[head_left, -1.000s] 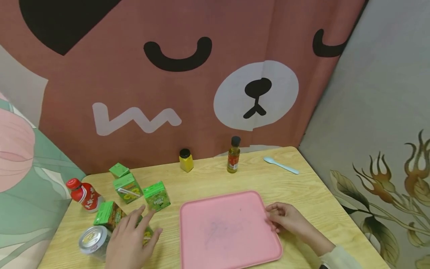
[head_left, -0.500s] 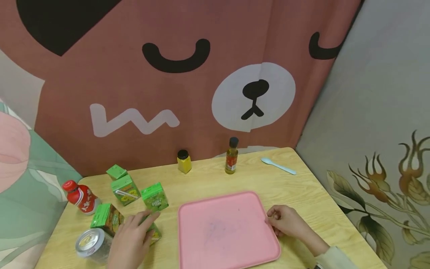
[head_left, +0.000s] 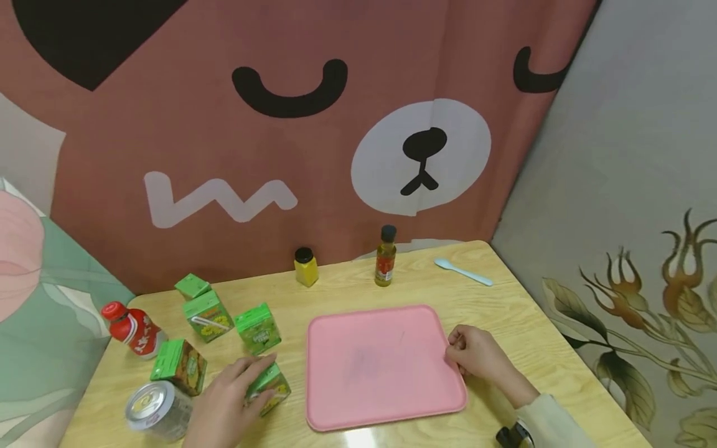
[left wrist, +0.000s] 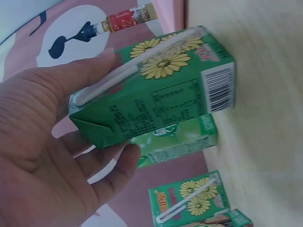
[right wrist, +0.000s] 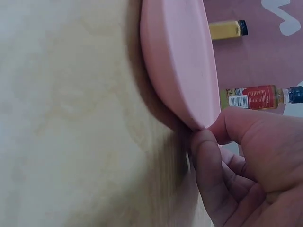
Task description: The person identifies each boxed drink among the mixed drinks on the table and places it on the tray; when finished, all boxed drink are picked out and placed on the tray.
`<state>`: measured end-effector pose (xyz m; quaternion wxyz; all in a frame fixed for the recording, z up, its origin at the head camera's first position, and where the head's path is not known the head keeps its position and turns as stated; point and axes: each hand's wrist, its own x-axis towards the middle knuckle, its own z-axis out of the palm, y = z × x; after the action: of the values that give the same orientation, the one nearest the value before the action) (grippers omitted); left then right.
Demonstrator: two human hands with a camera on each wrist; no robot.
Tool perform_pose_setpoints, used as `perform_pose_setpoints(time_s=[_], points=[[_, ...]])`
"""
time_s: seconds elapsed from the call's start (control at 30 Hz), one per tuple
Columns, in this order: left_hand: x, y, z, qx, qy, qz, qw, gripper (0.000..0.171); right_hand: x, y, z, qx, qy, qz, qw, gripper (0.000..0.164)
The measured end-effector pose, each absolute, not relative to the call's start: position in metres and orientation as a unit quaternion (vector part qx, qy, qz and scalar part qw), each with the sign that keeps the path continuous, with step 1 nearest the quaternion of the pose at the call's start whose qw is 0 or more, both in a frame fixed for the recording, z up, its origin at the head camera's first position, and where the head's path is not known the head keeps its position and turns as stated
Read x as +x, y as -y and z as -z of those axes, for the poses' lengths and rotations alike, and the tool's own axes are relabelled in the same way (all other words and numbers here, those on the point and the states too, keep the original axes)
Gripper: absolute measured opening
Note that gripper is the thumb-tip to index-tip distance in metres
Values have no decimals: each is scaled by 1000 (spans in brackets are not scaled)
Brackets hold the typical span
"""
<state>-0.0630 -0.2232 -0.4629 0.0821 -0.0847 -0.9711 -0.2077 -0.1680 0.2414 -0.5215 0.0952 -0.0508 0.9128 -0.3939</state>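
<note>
My left hand point(head_left: 220, 401) grips a small green drink carton point(head_left: 278, 391) near the tray's left side. The left wrist view shows yellow flowers and a wrapped straw on this carton point(left wrist: 156, 90), with the thumb along one face and the fingers curled beneath. At the right edge of a pink rectangular tray point(head_left: 386, 367), my right hand point(head_left: 478, 354) pinches the rim between thumb and index finger. That pinched rim point(right wrist: 182, 101) shows close up in the right wrist view, with a shadow under it.
More green cartons point(head_left: 207, 315), a red bottle point(head_left: 140, 333) and a clear can point(head_left: 159, 410) stand on the left. A yellow jar point(head_left: 306, 269), a sauce bottle point(head_left: 385, 258) and a light blue spoon point(head_left: 463, 272) line the back of the wooden table point(head_left: 504, 305).
My left hand has closed round the green carton and brought it rightward, closer to the tray. The tray has shifted away from me with my right hand at its rim; its near edge now shows.
</note>
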Motion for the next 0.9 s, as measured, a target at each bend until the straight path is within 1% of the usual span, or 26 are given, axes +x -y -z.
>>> perform_pose_setpoints(time_s=[0.07, 0.1, 0.3, 0.4, 0.47, 0.6, 0.73, 0.9], points=[[-62, 224, 464, -71, 971, 218, 68, 62, -172, -242, 521, -53, -914, 393, 91, 10], [-61, 224, 466, -72, 969, 226, 73, 62, -174, -242, 521, -55, -913, 394, 90, 10], [-65, 226, 475, -104, 941, 272, 172, 50, -182, -243, 523, -72, -909, 400, 94, 11], [-70, 227, 477, -124, 929, 288, 197, 48, -185, -243, 525, -83, -906, 404, 98, 11], [-77, 224, 473, -142, 923, 295, 204, 46, -185, -245, 526, -87, -904, 406, 97, 11], [-94, 216, 462, -174, 913, 308, 205, 43, -186, -246, 527, -81, -903, 410, 96, 12], [-115, 206, 456, -212, 902, 325, 192, 39, -185, -246, 528, -71, -902, 414, 99, 11], [-145, 194, 458, -270, 879, 363, 150, 36, -183, -246, 527, -76, -899, 419, 99, 9]])
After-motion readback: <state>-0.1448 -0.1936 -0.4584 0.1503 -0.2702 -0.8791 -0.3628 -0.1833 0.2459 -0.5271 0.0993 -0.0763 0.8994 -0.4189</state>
